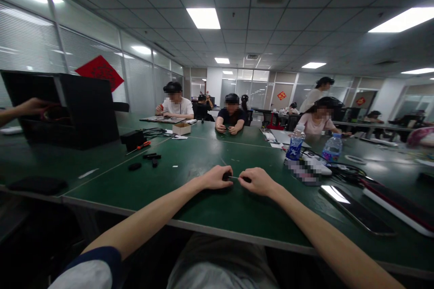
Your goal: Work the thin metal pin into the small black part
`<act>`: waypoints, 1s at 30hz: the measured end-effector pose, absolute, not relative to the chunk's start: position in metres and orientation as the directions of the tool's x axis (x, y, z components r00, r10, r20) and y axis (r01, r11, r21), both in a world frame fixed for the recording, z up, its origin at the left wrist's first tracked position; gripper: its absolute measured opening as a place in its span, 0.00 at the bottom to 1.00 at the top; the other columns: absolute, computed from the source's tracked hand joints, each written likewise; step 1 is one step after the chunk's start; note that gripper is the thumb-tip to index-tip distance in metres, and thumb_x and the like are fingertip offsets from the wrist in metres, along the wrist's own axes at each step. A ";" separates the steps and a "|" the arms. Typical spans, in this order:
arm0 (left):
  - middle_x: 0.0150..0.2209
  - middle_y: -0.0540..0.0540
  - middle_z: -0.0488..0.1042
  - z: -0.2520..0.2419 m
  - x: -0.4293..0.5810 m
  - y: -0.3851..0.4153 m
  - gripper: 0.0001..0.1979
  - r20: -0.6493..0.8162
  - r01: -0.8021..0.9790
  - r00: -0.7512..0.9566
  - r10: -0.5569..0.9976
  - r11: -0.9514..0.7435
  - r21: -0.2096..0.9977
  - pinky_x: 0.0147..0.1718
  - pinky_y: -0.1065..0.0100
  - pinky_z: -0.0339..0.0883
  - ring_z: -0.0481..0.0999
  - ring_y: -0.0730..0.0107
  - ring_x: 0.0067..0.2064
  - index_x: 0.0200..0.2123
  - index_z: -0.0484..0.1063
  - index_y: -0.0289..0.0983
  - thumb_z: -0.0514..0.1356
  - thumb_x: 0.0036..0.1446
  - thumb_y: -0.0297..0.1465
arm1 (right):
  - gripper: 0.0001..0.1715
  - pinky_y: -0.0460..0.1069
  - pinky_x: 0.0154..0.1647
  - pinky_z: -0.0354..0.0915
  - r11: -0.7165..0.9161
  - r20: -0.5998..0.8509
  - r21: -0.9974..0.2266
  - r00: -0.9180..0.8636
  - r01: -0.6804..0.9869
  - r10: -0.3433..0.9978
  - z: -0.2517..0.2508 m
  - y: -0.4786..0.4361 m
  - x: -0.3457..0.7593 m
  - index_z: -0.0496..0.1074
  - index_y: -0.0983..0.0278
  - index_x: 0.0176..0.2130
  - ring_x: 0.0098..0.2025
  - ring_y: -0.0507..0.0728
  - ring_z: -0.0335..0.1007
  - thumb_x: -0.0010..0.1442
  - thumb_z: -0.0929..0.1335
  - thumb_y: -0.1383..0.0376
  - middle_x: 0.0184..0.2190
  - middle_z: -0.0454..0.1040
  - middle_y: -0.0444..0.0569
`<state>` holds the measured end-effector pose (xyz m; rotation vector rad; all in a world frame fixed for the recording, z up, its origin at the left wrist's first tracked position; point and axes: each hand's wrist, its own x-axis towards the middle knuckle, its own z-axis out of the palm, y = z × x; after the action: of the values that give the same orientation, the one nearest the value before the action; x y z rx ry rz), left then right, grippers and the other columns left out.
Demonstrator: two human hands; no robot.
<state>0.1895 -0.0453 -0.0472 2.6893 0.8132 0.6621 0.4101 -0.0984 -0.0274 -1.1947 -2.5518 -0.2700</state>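
Near the front edge of the green table (135,189), my left hand (216,177) is closed round a small black object (226,175). Just to its right, my right hand (258,180) grips another small dark piece (247,179). A thin, light-coloured rod or strip (234,177) spans the narrow gap between the two hands. Fingers cover most of both pieces, so their shape cannot be made out. The hands are apart, with both forearms resting over the table edge.
Small black parts (151,156) and an orange-handled screwdriver (143,145) lie left, beside a black box (133,140). Bottles (295,143), cables and a phone (356,210) are right. A person's hand reaches into a large black case (91,113). People sit opposite.
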 end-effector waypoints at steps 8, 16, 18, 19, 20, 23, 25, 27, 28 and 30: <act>0.30 0.48 0.71 -0.049 0.191 -0.045 0.14 0.339 0.539 0.728 0.595 -0.804 0.254 0.29 0.72 0.58 0.70 0.68 0.31 0.40 0.66 0.38 0.58 0.51 0.38 | 0.16 0.46 0.36 0.57 0.621 0.342 0.066 -0.603 0.781 0.721 -0.027 -0.102 0.406 0.75 0.61 0.38 0.33 0.53 0.68 0.63 0.60 0.58 0.31 0.75 0.48; 0.31 0.46 0.72 -0.051 0.191 -0.046 0.14 0.346 0.576 0.726 0.594 -0.801 0.167 0.28 0.70 0.57 0.72 0.65 0.31 0.40 0.65 0.39 0.56 0.53 0.40 | 0.16 0.46 0.38 0.58 0.614 0.328 0.045 -0.592 0.788 0.736 -0.026 -0.106 0.400 0.75 0.61 0.40 0.35 0.54 0.69 0.63 0.60 0.58 0.33 0.75 0.49; 0.31 0.46 0.73 -0.051 0.192 -0.047 0.14 0.342 0.593 0.720 0.603 -0.792 0.148 0.29 0.69 0.57 0.72 0.63 0.32 0.40 0.65 0.39 0.55 0.54 0.41 | 0.17 0.46 0.38 0.58 0.611 0.324 0.054 -0.593 0.790 0.738 -0.026 -0.107 0.399 0.75 0.61 0.40 0.35 0.54 0.69 0.63 0.60 0.58 0.34 0.75 0.49; 0.31 0.46 0.73 -0.052 0.193 -0.047 0.13 0.338 0.600 0.719 0.607 -0.788 0.139 0.29 0.69 0.58 0.72 0.63 0.32 0.40 0.65 0.39 0.55 0.54 0.41 | 0.17 0.46 0.38 0.58 0.608 0.324 0.062 -0.592 0.792 0.738 -0.027 -0.107 0.399 0.75 0.61 0.40 0.35 0.54 0.69 0.63 0.60 0.58 0.34 0.75 0.49; 0.31 0.45 0.73 -0.052 0.193 -0.047 0.13 0.335 0.607 0.718 0.610 -0.784 0.128 0.30 0.69 0.58 0.73 0.63 0.32 0.39 0.65 0.39 0.55 0.55 0.41 | 0.17 0.46 0.38 0.58 0.605 0.325 0.070 -0.591 0.793 0.738 -0.027 -0.107 0.398 0.75 0.61 0.40 0.35 0.54 0.69 0.63 0.60 0.58 0.33 0.75 0.49; 0.31 0.45 0.73 -0.053 0.194 -0.048 0.13 0.328 0.620 0.720 0.612 -0.779 0.093 0.29 0.68 0.58 0.73 0.61 0.32 0.39 0.66 0.39 0.54 0.55 0.41 | 0.17 0.46 0.38 0.58 0.606 0.329 0.083 -0.596 0.791 0.733 -0.029 -0.107 0.397 0.75 0.61 0.39 0.34 0.54 0.70 0.63 0.60 0.58 0.33 0.75 0.49; 0.30 0.44 0.73 -0.054 0.195 -0.048 0.12 0.333 0.619 0.722 0.606 -0.781 0.079 0.29 0.68 0.58 0.73 0.61 0.32 0.38 0.66 0.40 0.53 0.55 0.41 | 0.18 0.46 0.37 0.58 0.613 0.329 0.085 -0.603 0.785 0.727 -0.030 -0.108 0.396 0.75 0.61 0.39 0.34 0.54 0.69 0.64 0.59 0.58 0.32 0.75 0.48; 0.30 0.44 0.73 -0.055 0.195 -0.047 0.12 0.340 0.617 0.723 0.601 -0.784 0.073 0.29 0.68 0.58 0.73 0.60 0.32 0.37 0.67 0.40 0.53 0.56 0.40 | 0.18 0.46 0.37 0.58 0.615 0.325 0.086 -0.606 0.784 0.726 -0.029 -0.109 0.396 0.75 0.61 0.39 0.34 0.54 0.69 0.64 0.59 0.58 0.32 0.75 0.48; 0.30 0.44 0.73 -0.056 0.195 -0.047 0.11 0.344 0.616 0.724 0.599 -0.785 0.071 0.29 0.68 0.58 0.73 0.60 0.32 0.37 0.67 0.40 0.53 0.56 0.40 | 0.18 0.46 0.37 0.58 0.614 0.322 0.085 -0.605 0.785 0.729 -0.029 -0.109 0.396 0.75 0.61 0.39 0.34 0.54 0.69 0.64 0.59 0.58 0.32 0.75 0.49; 0.30 0.44 0.73 -0.056 0.195 -0.047 0.11 0.347 0.619 0.721 0.600 -0.783 0.066 0.29 0.68 0.58 0.73 0.60 0.32 0.36 0.67 0.40 0.53 0.56 0.40 | 0.18 0.46 0.37 0.58 0.610 0.317 0.074 -0.599 0.789 0.735 -0.029 -0.110 0.395 0.75 0.61 0.39 0.34 0.54 0.69 0.64 0.59 0.58 0.32 0.75 0.49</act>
<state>0.1951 -0.0468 -0.0562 2.9646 1.0502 0.5669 0.3954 -0.1102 -0.0288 -1.2479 -2.5829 -0.3022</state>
